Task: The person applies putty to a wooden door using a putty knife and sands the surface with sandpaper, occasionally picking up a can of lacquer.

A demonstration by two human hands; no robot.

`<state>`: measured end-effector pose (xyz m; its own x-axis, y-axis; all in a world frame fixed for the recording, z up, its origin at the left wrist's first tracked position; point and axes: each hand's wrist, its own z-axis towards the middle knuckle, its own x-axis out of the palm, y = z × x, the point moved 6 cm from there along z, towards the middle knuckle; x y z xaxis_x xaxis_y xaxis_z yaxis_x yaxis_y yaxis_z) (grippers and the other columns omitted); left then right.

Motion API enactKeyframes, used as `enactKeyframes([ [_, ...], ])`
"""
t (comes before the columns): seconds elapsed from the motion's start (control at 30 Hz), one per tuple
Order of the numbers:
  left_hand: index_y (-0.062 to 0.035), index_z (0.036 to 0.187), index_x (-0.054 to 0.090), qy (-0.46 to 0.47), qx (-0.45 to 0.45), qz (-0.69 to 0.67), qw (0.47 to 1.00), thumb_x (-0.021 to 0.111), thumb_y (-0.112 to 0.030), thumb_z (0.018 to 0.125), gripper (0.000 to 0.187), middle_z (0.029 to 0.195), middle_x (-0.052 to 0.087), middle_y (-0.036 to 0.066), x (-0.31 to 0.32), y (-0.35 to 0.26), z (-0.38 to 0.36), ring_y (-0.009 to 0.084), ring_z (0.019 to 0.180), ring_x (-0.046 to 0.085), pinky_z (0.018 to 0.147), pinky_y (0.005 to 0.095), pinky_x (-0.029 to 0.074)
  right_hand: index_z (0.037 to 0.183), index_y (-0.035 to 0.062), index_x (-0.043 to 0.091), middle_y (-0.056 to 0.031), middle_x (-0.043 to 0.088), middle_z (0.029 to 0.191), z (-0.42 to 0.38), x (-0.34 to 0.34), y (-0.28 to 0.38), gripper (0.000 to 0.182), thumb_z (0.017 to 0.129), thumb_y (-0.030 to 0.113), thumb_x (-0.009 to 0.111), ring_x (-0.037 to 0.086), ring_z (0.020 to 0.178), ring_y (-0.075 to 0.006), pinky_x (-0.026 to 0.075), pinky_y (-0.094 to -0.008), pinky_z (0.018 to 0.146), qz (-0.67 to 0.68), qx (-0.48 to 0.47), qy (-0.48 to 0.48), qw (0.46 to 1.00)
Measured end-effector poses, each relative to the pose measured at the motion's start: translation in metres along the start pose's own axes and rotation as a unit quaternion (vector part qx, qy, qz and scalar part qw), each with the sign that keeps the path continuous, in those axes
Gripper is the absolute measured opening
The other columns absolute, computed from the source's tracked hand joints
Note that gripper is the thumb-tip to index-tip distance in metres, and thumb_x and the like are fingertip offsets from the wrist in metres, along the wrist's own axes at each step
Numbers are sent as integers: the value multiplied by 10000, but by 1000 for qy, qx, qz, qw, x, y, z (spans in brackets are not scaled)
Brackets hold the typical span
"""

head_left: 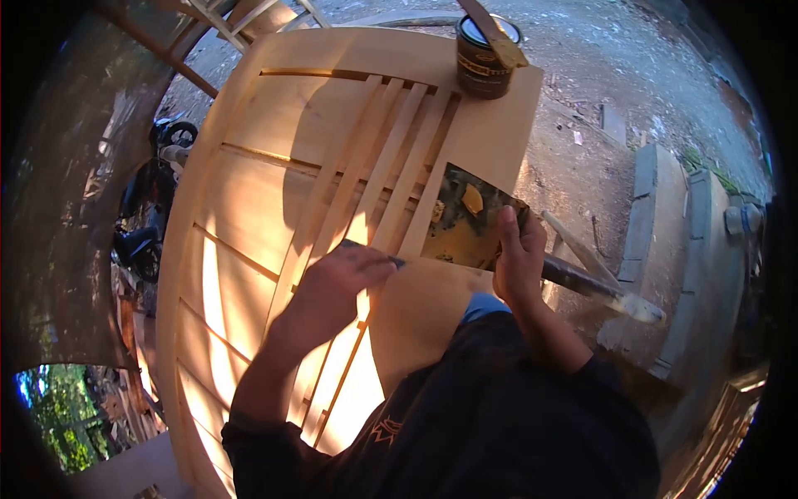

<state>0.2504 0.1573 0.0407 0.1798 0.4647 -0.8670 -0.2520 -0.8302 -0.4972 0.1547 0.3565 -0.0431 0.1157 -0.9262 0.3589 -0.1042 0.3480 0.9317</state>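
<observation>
My left hand [320, 291] is closed on a thin dark scraper [397, 262], held low over the slats of a wooden door panel [274, 112]. Only the ends of the scraper show past my fingers. My right hand [522, 258] grips the edge of a dark flat plate [453, 224], thumb on top. On that plate lie smears and a thicker lump of yellowish putty [472, 200]. At the panel's far right corner stands a dark tub [482, 75], with a putty-coated flat stick [497, 37] resting across its top.
Dark posts or pipes [594, 283] jut out right of the panel. Concrete blocks [652, 216] stand on the dirt ground further right. Beyond the panel's left edge is a motorcycle [150, 195]. A wooden ladder-like frame [241, 25] stands at the far end.
</observation>
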Motion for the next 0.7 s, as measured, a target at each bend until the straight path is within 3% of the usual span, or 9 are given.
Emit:
enactKeyframes([
  [0.03, -64, 1067, 633, -34, -1, -9, 999, 478, 113, 718, 421, 1059, 638, 113, -12, 11, 9, 283, 1003, 590, 853, 353, 496, 1027, -11, 570, -33, 617, 937, 9, -2, -6, 229, 972, 189, 473, 547, 825, -72, 435, -232, 760, 5, 3, 7, 1000],
  [0.13, -86, 1117, 616, -60, -66, 19, 996, 438, 152, 694, 516, 1097, 633, 99, -34, 72, 36, 277, 1036, 580, 871, 365, 492, 1023, -14, 575, 3, 592, 847, 45, -11, -29, 258, 974, 220, 477, 498, 766, -44, 414, -205, 694, -32, 18, -5, 999],
  [0.2, -95, 1140, 607, -38, -73, 77, 994, 435, 157, 684, 548, 1099, 631, 99, -42, 106, 52, 282, 1028, 581, 886, 365, 484, 1022, -12, 575, -3, 597, 867, 58, -20, -41, 260, 975, 223, 473, 503, 787, -47, 416, -211, 711, -41, 64, 16, 997],
  [0.23, -84, 1135, 611, 10, -105, 74, 992, 445, 158, 676, 544, 1105, 629, 87, -42, 119, 59, 268, 1044, 572, 904, 368, 471, 1019, -9, 573, 14, 567, 834, 63, -12, -36, 252, 977, 216, 467, 467, 744, -37, 394, -213, 667, -14, 38, 0, 999],
  [0.37, -85, 1095, 638, 71, -14, 160, 985, 498, 121, 724, 446, 1111, 628, 71, -36, 133, 81, 244, 1072, 566, 891, 348, 477, 1059, -15, 549, 30, 537, 814, 72, -24, -56, 256, 972, 212, 467, 442, 723, -35, 372, -205, 646, -138, 33, 2, 990],
  [0.47, -88, 1109, 627, 75, -30, 133, 988, 487, 131, 687, 495, 1132, 619, 39, -21, 145, 77, 234, 1100, 541, 949, 341, 435, 1056, -10, 539, 42, 507, 796, 69, -16, -49, 246, 969, 209, 470, 418, 708, -32, 350, -202, 630, -129, 40, -16, 991],
  [0.6, -146, 1146, 618, 53, -22, 172, 983, 515, 82, 706, 507, 1200, 588, 10, 1, 144, 13, 231, 1135, 527, 996, 397, 401, 1014, 3, 530, 53, 476, 768, 69, -24, -57, 223, 964, 215, 481, 377, 681, -20, 309, -192, 603, -134, 52, -26, 989],
  [0.7, -165, 1160, 611, 116, -56, 129, 983, 537, 65, 698, 521, 1230, 573, 12, -6, 146, -3, 248, 1155, 510, 1010, 440, 384, 955, 14, 527, 56, 458, 756, 65, -30, -59, 222, 958, 232, 485, 363, 673, -21, 286, -191, 590, -129, 57, -32, 989],
])
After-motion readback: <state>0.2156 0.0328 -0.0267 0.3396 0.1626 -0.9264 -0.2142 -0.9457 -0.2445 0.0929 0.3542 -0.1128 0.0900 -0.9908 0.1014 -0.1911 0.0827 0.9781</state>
